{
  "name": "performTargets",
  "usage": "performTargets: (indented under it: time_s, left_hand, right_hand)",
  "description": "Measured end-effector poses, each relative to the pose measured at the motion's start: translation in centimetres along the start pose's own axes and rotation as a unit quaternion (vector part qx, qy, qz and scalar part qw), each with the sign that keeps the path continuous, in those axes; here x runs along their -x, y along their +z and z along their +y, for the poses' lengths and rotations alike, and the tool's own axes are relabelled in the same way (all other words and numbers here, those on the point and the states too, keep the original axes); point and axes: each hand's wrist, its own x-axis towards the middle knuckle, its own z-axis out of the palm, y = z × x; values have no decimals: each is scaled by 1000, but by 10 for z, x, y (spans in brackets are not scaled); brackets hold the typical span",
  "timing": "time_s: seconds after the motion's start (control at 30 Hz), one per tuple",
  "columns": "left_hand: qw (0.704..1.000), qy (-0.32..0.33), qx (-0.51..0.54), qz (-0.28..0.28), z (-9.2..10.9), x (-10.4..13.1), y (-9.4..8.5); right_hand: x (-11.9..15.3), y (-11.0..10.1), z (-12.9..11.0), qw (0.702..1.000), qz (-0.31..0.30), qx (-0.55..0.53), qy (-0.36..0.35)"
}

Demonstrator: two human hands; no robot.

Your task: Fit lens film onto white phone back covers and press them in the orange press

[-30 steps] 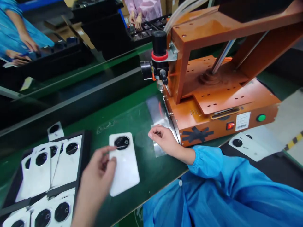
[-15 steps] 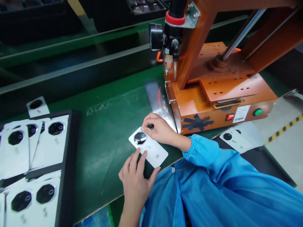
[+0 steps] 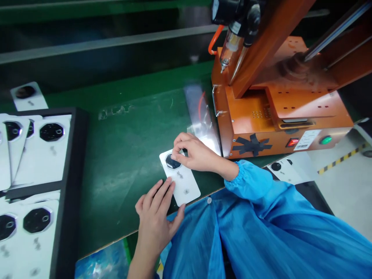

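A white phone back panel (image 3: 188,182) with a dark octagonal camera area lies on the green table near its front edge. My left hand (image 3: 157,209) rests at the panel's left side, fingers apart, with fingertips on its left edge and the thumb by the lower edge. Over the camera area is my right hand (image 3: 192,153), its thumb and index finger pinched together at the dark octagon. Whatever may be between those fingertips is too small to make out.
At the left, a black tray (image 3: 68,155) holds several white panels, and another panel (image 3: 29,99) lies behind it. An orange press (image 3: 261,128) stands at the right, with a clear plastic sheet (image 3: 200,112) beside it. More panels (image 3: 287,168) lie at the right.
My right hand's pinched fingers have moved from the panel's top corner onto the camera area. The panel is turned slightly. The camera view has shifted.
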Motion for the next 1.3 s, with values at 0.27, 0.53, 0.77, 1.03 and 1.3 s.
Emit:
performTargets:
  time_s: [0.27, 0.53, 0.77, 1.03, 1.3]
  left_hand:
    - [1000, -3, 1, 4, -1, 2, 0]
    - [1000, -3, 5, 3, -1, 3, -1]
    - [1000, -5, 7, -1, -1, 2, -1]
    - [1000, -5, 3, -5, -1, 2, -1]
    - [1000, -1, -1, -5, 1, -1, -2]
  right_hand:
    - [2, 13, 3, 999, 19, 47, 11]
    - [0, 15, 11, 997, 32, 72, 5]
    - [0, 14, 14, 996, 41, 79, 2]
    - [2, 18, 16, 992, 67, 105, -14]
    - [6, 20, 14, 977, 82, 193, -50]
